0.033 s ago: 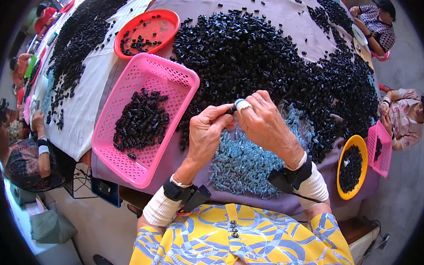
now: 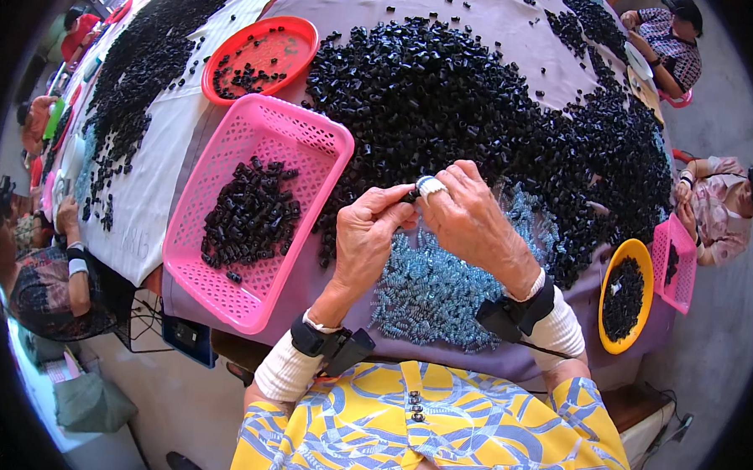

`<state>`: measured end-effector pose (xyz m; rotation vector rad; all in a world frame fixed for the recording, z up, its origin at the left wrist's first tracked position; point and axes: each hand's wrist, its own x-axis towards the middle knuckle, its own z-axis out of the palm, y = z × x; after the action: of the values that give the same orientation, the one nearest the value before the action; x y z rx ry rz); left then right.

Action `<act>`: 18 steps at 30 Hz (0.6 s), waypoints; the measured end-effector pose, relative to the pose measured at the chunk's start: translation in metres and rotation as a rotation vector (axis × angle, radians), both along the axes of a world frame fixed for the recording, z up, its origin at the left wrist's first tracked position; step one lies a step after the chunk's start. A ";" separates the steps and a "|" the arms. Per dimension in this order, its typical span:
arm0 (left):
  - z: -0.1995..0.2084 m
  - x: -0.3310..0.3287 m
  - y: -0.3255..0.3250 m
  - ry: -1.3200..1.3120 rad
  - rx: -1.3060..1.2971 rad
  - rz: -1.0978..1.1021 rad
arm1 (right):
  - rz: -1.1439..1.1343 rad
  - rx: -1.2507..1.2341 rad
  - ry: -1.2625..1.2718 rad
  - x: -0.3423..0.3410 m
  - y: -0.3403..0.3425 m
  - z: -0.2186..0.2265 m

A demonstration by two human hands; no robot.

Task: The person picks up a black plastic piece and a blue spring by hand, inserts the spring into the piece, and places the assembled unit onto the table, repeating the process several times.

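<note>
My left hand (image 2: 366,239) is closed in a pinch, with a small black plastic piece (image 2: 410,196) between thumb and forefinger. Against the same piece presses my right hand (image 2: 471,218), its fingers also closed and one fingertip wrapped in a white cover with a blue band. What else the right fingertips hold is hidden. Both hands hover over the edge of a large heap of black plastic pieces (image 2: 450,95). Below the right hand lies a pile of small pale-blue metallic springs (image 2: 429,292). A pink plastic basket (image 2: 320,144) stands left of my hands, holding several black pieces.
Beyond the basket lies a red round tray (image 2: 271,50) with scattered black pieces. At right stand a yellow bowl (image 2: 646,284) and a smaller pink basket (image 2: 685,257). Other people sit around the cloth-covered tables. Another black heap (image 2: 140,73) covers the left table.
</note>
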<state>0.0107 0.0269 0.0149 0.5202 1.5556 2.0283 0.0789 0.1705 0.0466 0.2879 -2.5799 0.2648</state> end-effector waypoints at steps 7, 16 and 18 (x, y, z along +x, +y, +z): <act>-0.007 0.002 0.003 0.060 0.013 0.032 | 0.075 -0.086 -0.087 0.000 0.006 -0.006; -0.001 0.002 0.003 -0.131 -0.042 -0.006 | -0.024 -0.002 -0.065 0.000 -0.002 -0.004; -0.002 0.002 0.005 -0.151 -0.036 -0.012 | -0.066 0.026 -0.072 0.000 -0.001 -0.009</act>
<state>0.0123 0.0318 0.0134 0.3531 1.4923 1.9781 0.0789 0.1697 0.0374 0.2051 -2.6602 0.2217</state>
